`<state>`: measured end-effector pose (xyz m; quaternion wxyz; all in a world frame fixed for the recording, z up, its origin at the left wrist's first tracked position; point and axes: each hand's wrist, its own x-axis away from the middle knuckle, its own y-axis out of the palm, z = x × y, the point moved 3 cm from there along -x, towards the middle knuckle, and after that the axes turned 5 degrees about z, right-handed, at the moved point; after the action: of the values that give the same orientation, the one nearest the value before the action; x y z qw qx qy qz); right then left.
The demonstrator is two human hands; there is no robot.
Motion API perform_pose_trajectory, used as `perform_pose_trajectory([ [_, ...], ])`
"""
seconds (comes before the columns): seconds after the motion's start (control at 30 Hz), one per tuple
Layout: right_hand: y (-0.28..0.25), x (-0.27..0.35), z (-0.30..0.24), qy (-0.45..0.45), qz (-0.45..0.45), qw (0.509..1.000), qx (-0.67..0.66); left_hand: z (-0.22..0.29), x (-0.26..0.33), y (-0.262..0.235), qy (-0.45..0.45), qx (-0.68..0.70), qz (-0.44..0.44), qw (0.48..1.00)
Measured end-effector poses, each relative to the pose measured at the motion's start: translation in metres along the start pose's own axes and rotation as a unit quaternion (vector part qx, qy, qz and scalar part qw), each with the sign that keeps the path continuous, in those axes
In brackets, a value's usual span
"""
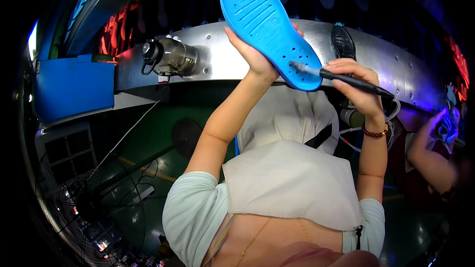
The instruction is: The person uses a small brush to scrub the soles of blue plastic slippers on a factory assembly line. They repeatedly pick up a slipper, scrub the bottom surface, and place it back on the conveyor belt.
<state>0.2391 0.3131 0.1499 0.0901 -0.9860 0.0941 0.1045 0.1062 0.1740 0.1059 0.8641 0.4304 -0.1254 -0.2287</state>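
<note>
Raised over the metal bench edge is a bright blue shoe sole (267, 27), its broad face with grooves and small holes toward me. My left hand (257, 57) grips it from behind, with the thumb along the left edge and fingertips showing at the right edge. In my right hand (357, 86) is a black-handled brush (354, 81), held like a pen, with a cable or tube at its rear end. Its pale tip with dark bristles meets the sole near the holes at the lower end.
A curved metal ledge (217, 54) carries a dark bottle with a black cap (170, 57) at left and a black sole (342, 42) at right. A blue panel (74, 89) stands far left. At the right edge, another person's hand (438, 118) holds something blue-lit.
</note>
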Motion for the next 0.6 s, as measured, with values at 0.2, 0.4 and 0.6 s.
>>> perform_pose_trajectory([
  [0.2, -0.002, 0.006, 0.010, 0.033, -0.036, 0.982, -0.184, 0.011, 0.007, 0.009, -0.061, 0.083, -0.045, 0.994],
  [0.4, 0.023, 0.010, 0.002, 0.096, 0.040, 0.967, -0.231, -0.024, 0.037, 0.011, -0.120, 0.058, -0.031, 0.991],
  [0.6, 0.009, 0.005, -0.024, 0.128, 0.010, 0.986, -0.103, -0.001, 0.027, 0.006, -0.210, 0.067, -0.075, 0.972],
])
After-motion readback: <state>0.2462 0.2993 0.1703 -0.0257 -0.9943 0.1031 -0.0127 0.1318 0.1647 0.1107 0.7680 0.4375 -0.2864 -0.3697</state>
